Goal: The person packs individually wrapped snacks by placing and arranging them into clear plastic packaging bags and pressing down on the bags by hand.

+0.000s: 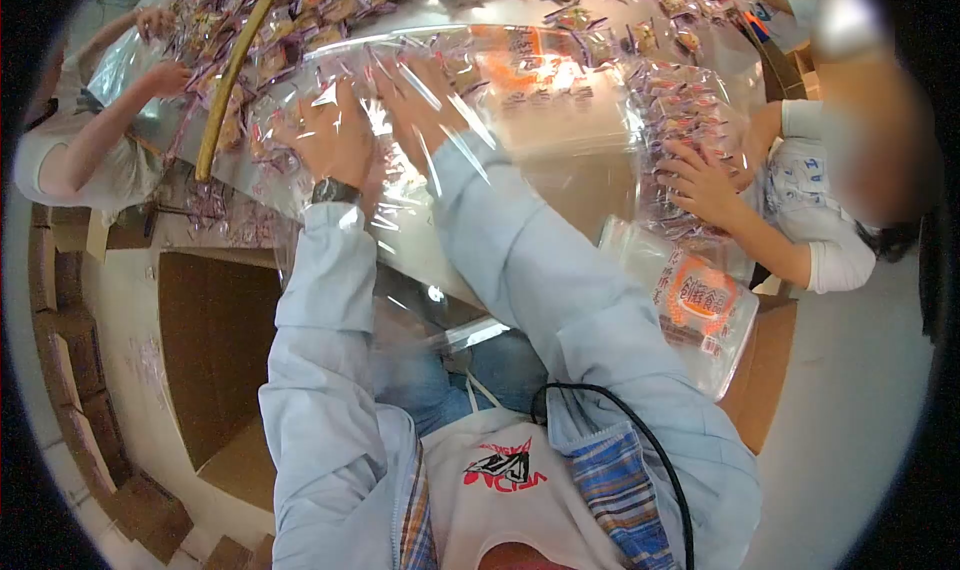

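A large clear plastic bag (400,220) lies over the table edge in front of me, its film shining with glare. My left hand (335,148), with a dark watch at the wrist, shows through the film, its fingers spread beside small wrapped snack packets (268,142). Close by on the right, my right hand (415,105) reaches forward under the same film, fingers stretched toward more packets. Glare hides the fingertips in part. Right of my hands lie flat clear bags with orange print (530,80).
Purple-edged packets (320,0) cover the table's far side. A wooden stick (238,70) lies across them. One co-worker's hands (705,180) touch a packet-filled bag at right; another's arm (120,110) reaches in from left. Printed bags (695,305) and a cardboard box (215,360) flank me.
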{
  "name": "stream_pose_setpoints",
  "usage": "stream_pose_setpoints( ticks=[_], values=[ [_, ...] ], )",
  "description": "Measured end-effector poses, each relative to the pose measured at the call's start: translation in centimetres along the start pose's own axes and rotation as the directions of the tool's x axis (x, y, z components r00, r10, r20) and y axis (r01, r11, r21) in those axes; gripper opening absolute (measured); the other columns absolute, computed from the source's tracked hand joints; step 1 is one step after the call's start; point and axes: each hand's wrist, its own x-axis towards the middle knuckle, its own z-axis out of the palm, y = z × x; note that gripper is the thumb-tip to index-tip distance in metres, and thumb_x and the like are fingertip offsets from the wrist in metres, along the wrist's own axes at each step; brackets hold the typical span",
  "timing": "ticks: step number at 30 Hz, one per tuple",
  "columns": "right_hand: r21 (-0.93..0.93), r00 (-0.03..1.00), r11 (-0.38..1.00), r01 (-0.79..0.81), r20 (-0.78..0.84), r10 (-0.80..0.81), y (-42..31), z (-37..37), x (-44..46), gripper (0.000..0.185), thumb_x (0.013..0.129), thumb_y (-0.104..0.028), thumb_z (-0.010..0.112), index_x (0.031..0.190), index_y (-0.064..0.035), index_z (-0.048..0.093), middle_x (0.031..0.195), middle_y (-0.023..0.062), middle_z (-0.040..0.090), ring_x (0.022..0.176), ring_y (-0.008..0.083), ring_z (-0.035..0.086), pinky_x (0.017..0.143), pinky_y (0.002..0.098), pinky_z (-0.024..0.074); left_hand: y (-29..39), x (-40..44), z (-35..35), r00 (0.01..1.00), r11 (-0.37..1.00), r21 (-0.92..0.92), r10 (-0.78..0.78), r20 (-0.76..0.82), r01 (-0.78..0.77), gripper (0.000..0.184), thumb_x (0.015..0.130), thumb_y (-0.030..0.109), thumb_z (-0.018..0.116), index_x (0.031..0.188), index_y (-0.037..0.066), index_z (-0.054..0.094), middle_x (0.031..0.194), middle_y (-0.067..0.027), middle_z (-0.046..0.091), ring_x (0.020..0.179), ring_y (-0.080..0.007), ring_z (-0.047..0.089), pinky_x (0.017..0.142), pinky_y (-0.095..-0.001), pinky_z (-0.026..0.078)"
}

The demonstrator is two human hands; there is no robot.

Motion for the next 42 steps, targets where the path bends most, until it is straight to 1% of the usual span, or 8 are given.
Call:
stream_pose_setpoints(
  ticks=[11, 22, 32, 35, 37, 39, 41, 42],
  values=[
    [0.159, 0.973, 0.963, -0.220, -0.038, 0.228, -0.2, -4.3, -6.4, 0.061, 0.086, -0.009, 0.062, 0.144, 0.0017, 0.047, 0.138, 0.0212, 0.055, 0.120, 0.0364, 0.056, 0.099, 0.0475, 0.0493, 5.6, -0.7, -0.2, 0.872, 0.875, 0.015, 0.483, -0.077, -0.484, 0.054, 0.095, 0.028, 0.063, 0.146, 0.016, 0.053, 0.152, -0.0069, 0.053, 0.146, -0.0310, 0.041, 0.122, -0.0565, 0.026],
    [0.192, 0.844, 0.823, -0.535, 0.162, 0.511, 1.0, -4.0, -6.2, 0.083, 0.090, -0.017, 0.067, 0.156, 0.0072, 0.024, 0.147, 0.0305, 0.044, 0.138, 0.0444, 0.045, 0.118, 0.0452, 0.0375, 7.5, 1.5, 1.3, 0.922, 0.925, 0.042, 0.379, -0.077, -0.376, 0.049, 0.089, 0.026, 0.068, 0.138, 0.028, 0.060, 0.126, -0.0018, 0.065, 0.122, -0.0289, 0.058, 0.106, -0.0663, 0.037],
    [0.166, 0.864, 0.849, -0.501, 0.152, 0.480, 0.0, -5.3, -6.4, 0.062, 0.082, -0.002, 0.058, 0.143, 0.0034, 0.048, 0.152, 0.0330, 0.039, 0.123, 0.0449, 0.053, 0.108, 0.0488, 0.0452, 8.0, 0.8, 0.9, 0.906, 0.921, -0.047, 0.371, -0.204, -0.388, 0.042, 0.089, 0.029, 0.067, 0.131, 0.024, 0.066, 0.130, -0.0051, 0.068, 0.124, -0.0329, 0.059, 0.112, -0.0661, 0.031],
    [0.201, 0.951, 0.933, -0.298, -0.021, 0.309, -1.7, -6.9, -8.5, 0.055, 0.083, -0.007, 0.061, 0.137, 0.0000, 0.056, 0.144, 0.0305, 0.050, 0.105, 0.0428, 0.060, 0.093, 0.0486, 0.0525, 8.6, 0.9, 0.9, 0.908, 0.918, -0.048, 0.381, -0.177, -0.395, 0.047, 0.090, 0.030, 0.066, 0.136, 0.025, 0.061, 0.136, -0.0045, 0.064, 0.133, -0.0322, 0.053, 0.112, -0.0685, 0.030],
    [0.144, 0.886, 0.909, -0.391, 0.325, 0.330, -4.4, -10.6, -10.6, 0.050, 0.083, -0.011, 0.064, 0.132, -0.0029, 0.061, 0.128, 0.0246, 0.063, 0.093, 0.0380, 0.064, 0.079, 0.0436, 0.0552, 8.5, 0.5, 1.0, 0.898, 0.907, -0.042, 0.406, -0.167, -0.418, 0.049, 0.089, 0.030, 0.068, 0.137, 0.025, 0.060, 0.139, -0.0045, 0.061, 0.138, -0.0294, 0.050, 0.111, -0.0716, 0.027],
    [0.220, 0.919, 0.975, -0.033, 0.391, -0.057, -6.9, -13.2, -14.9, 0.051, 0.082, -0.017, 0.071, 0.131, -0.0061, 0.062, 0.115, 0.0160, 0.069, 0.092, 0.0335, 0.067, 0.071, 0.0396, 0.0544, 9.2, 0.0, -0.8, 0.893, 0.891, -0.116, 0.419, -0.164, -0.439, 0.050, 0.088, 0.028, 0.068, 0.137, 0.025, 0.060, 0.138, -0.0045, 0.061, 0.139, -0.0278, 0.049, 0.111, -0.0724, 0.025],
    [0.254, 0.890, 0.856, 0.451, -0.051, -0.454, -8.2, -18.4, -15.1, 0.052, 0.079, -0.024, 0.077, 0.128, -0.0098, 0.065, 0.105, 0.0113, 0.070, 0.093, 0.0297, 0.068, 0.071, 0.0404, 0.0537, 8.9, 0.6, 0.3, 0.850, 0.830, -0.196, 0.488, -0.197, -0.522, 0.052, 0.087, 0.022, 0.068, 0.138, 0.026, 0.061, 0.133, -0.0041, 0.062, 0.134, -0.0272, 0.052, 0.111, -0.0721, 0.022],
    [0.180, 0.945, 0.928, 0.325, -0.091, -0.314, -8.5, -19.5, -13.9, 0.051, 0.079, -0.024, 0.078, 0.127, -0.0102, 0.066, 0.102, 0.0096, 0.070, 0.092, 0.0301, 0.068, 0.069, 0.0406, 0.0535, 9.2, 0.5, -0.3, 0.845, 0.803, -0.261, 0.507, -0.174, -0.535, 0.051, 0.086, 0.021, 0.068, 0.137, 0.026, 0.061, 0.132, -0.0039, 0.062, 0.133, -0.0271, 0.052, 0.112, -0.0708, 0.022]
  ],
)
